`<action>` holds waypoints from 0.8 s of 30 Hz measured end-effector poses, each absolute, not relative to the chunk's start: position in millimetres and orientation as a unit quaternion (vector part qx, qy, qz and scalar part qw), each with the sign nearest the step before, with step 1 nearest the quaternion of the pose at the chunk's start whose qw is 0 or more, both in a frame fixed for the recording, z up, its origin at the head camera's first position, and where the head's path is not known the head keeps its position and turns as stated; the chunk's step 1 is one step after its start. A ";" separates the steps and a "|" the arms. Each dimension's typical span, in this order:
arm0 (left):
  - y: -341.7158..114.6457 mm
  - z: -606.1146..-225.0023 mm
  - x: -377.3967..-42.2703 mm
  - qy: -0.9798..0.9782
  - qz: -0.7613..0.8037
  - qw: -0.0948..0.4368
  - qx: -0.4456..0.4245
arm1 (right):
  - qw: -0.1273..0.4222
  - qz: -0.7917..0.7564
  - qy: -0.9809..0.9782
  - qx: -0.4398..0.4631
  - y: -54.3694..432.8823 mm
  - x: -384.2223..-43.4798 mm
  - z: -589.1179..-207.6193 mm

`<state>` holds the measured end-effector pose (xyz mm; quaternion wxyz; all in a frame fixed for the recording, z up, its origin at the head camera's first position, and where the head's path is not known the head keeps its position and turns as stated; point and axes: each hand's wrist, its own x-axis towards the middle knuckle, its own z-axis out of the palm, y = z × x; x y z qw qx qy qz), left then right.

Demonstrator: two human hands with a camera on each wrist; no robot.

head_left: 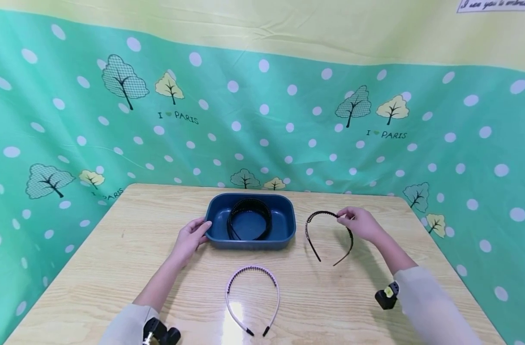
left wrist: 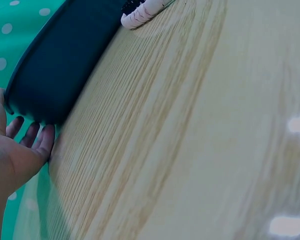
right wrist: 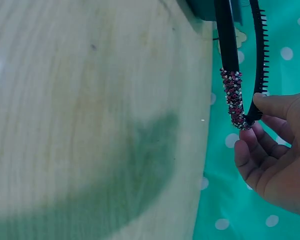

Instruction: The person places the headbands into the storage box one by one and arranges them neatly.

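My left hand [head_left: 192, 237] holds the left end of a dark blue plastic box [head_left: 251, 245], thumb over its rim and fingers against the outer wall. Inside the box stand several black headbands [head_left: 250, 203], nested together. To the right of the box, my right hand [head_left: 360, 223] pinches a black headband [head_left: 308, 231] near its top, between thumb and fingers. Its ends point down towards the table; the right wrist view shows red and white beads [right wrist: 232, 100] along one part and small teeth inside. A pale lilac headband [head_left: 251, 267] lies in front of the box.
All of this is on a light wood table [head_left: 98, 258]. Behind and beside it hangs a green and yellow curtain [head_left: 262, 124] with dots and trees. Small black devices [head_left: 386, 296] sit on both wrists.
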<state>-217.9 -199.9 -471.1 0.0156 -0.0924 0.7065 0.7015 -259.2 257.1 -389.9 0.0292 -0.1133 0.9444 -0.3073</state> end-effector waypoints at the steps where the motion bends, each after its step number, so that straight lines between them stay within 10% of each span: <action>1: -199.9 -471.1 -217.9 0.706 0.702 0.016 -0.093 | 0.027 -0.305 0.945 -0.113 257.5 -259.9 -388.3; 24: -199.6 -471.0 -217.5 0.708 0.700 0.014 -0.092 | 0.010 -0.312 0.943 -0.111 245.2 -272.9 -370.6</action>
